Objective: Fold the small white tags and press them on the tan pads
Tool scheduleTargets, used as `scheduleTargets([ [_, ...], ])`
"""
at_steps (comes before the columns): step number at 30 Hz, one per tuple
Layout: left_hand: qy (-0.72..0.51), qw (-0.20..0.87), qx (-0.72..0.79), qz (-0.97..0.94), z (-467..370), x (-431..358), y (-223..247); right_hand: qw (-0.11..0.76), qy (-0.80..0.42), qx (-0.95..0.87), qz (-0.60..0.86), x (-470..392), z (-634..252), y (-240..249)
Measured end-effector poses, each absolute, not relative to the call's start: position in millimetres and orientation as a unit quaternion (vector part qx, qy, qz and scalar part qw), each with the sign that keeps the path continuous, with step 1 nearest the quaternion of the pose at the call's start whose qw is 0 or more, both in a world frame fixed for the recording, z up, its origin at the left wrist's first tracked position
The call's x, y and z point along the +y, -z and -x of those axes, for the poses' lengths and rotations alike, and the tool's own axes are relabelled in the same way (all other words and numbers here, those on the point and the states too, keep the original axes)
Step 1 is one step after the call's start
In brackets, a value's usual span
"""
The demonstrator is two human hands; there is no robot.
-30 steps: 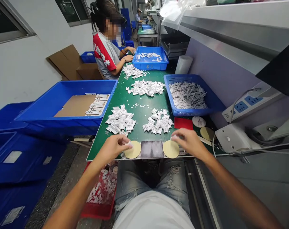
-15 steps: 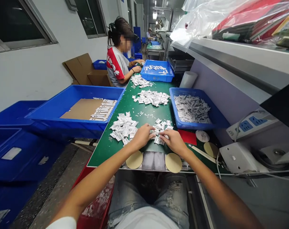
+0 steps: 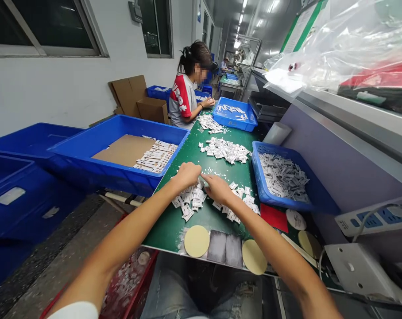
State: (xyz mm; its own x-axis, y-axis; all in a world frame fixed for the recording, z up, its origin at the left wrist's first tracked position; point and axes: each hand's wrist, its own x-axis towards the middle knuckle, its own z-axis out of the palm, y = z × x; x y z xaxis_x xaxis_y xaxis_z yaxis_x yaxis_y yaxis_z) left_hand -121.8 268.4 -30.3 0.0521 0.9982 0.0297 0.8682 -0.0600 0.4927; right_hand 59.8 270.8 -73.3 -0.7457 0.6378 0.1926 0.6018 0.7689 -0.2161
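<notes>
My left hand (image 3: 187,174) is curled closed above the left pile of small white plastic pieces (image 3: 191,201). Beside it, my right hand (image 3: 217,188) points its fingers toward the left hand, and the fingertips of both almost meet. Anything pinched between them is too small or hidden to make out. Partly under my right wrist lies a second pile of the same white pieces (image 3: 245,197). Tiny white bits (image 3: 214,172) are scattered on the green tabletop (image 3: 174,228) just beyond my hands.
A blue basket (image 3: 259,177) of white pieces stands on the right, near a red sheet (image 3: 274,218). To the left is a large blue bin (image 3: 121,164) with cardboard and white strips. Round yellow discs (image 3: 196,241) lie at the front edge. A co-worker (image 3: 187,93) sits farther along.
Both hands have moved from the right pile, up and left over the left pile, and come together. The camera view has shifted left.
</notes>
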Motion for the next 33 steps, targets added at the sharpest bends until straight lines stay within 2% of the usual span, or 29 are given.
scheduleTargets([
  [5, -0.347, 0.222, 0.644, -0.644, 162.0, 230.1, 22.4, 0.089, -0.073, -0.946, 0.303, 283.6, -49.5, 76.6],
  [7, -0.450, 0.266, 0.621, -0.584, 171.2, 199.0, 24.7, 0.090, -0.089, -0.948, 0.293, 283.8, -51.5, 75.6],
  [10, -0.669, 0.416, 0.521, -0.329, 165.7, 147.4, 36.3, 0.123, -0.132, -0.937, 0.298, 284.4, -55.1, 71.8],
  [12, -0.738, 0.479, 0.447, -0.160, 153.4, 116.0, 46.2, 0.168, -0.169, -0.918, 0.318, 281.9, -61.0, 68.5],
  [14, -0.737, 0.490, 0.448, -0.125, 140.3, 90.3, 55.4, 0.227, -0.211, -0.884, 0.351, 272.4, -73.1, 65.3],
  [18, -0.658, 0.455, 0.550, -0.239, 121.6, 57.8, 68.5, 0.318, -0.311, -0.800, 0.403, 224.9, -116.0, 58.9],
  [21, -0.572, 0.389, 0.619, -0.372, 109.0, 48.0, 75.8, 0.356, -0.435, -0.713, 0.418, 171.5, -149.6, 52.7],
  [24, -0.498, 0.351, 0.632, -0.479, 93.1, 46.6, 81.1, 0.375, -0.611, -0.535, 0.447, 120.4, -169.5, 48.5],
  [26, -0.465, 0.312, 0.627, -0.542, 83.7, 47.4, 83.4, 0.363, -0.643, -0.473, 0.481, 95.1, -176.7, 48.7],
  [29, -0.417, 0.223, 0.629, -0.617, 76.7, 48.0, 85.5, 0.329, -0.518, -0.585, 0.531, 73.0, -189.1, 53.9],
  [33, -0.362, 0.176, 0.628, -0.666, 77.5, 44.7, 87.0, 0.226, -0.195, -0.800, 0.520, 63.2, -212.3, 68.4],
])
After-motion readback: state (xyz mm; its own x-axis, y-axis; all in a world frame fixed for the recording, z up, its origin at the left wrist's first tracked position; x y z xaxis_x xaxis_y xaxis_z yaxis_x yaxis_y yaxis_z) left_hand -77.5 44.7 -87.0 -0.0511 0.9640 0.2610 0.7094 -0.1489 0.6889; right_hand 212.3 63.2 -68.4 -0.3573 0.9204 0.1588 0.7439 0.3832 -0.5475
